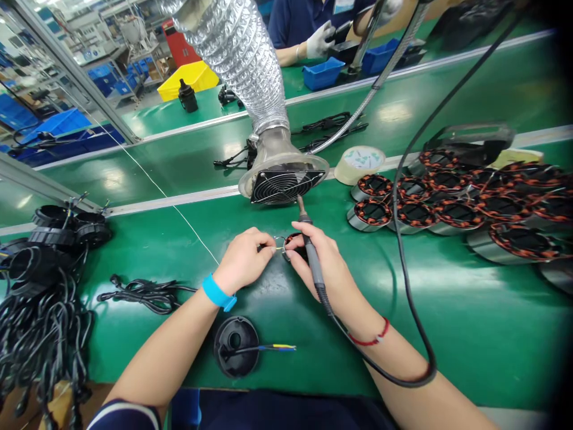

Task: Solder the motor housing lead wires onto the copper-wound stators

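My left hand (249,254) is closed in a pinch on a thin wire, whose yellowish end shows past the fingertips. My right hand (329,263) grips a soldering iron (312,254), its tip pointing up and away beneath the fan. Right fingertips also touch a small dark round part (295,246), mostly hidden by the fingers. A thin pale strand (192,226) runs down from the upper left to my left wrist. Nearer me lies a round black cap (230,334) with blue and yellow wires (280,347) coming out of it.
A silver duct (255,65) ends in a fan grille (286,186) just beyond my hands. Several copper-wound stators (452,215) crowd the right, beside a tape roll (359,164). Bundled black cables (152,294) and black housings (40,263) lie left. A gloved co-worker's hand (320,42) is opposite.
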`<state>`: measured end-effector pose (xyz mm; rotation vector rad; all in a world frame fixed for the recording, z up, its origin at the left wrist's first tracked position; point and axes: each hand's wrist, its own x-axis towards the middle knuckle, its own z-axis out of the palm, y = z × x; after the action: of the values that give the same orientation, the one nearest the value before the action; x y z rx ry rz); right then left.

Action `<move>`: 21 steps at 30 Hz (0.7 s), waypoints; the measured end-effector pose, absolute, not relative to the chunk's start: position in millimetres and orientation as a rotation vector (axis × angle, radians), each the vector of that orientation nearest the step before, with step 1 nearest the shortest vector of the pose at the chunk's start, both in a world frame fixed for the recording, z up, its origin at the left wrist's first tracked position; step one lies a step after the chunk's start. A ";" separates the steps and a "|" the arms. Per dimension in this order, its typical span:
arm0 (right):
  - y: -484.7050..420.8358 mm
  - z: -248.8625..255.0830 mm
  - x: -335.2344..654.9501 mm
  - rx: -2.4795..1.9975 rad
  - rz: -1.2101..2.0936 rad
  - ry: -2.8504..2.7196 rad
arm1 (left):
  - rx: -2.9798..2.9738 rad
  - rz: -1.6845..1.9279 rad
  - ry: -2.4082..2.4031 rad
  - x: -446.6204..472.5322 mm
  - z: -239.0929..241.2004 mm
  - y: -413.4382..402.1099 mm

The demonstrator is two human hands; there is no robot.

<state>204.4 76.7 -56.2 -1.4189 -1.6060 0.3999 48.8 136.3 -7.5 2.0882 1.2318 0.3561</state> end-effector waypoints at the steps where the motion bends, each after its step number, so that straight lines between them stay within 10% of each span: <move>1: 78.4 -55.9 201.9 -1.430 0.388 -1.607 | 2.076 0.356 1.235 48.4 -7.8 137.8; 21: 10.8 -46.2 204.9 -1.333 0.302 -1.333 | 2.033 0.376 1.215 50.7 -9.8 139.0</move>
<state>204.9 10.8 -46.2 -1.3332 -1.3326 0.3015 50.7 139.0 -9.8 2.0329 1.2150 0.3758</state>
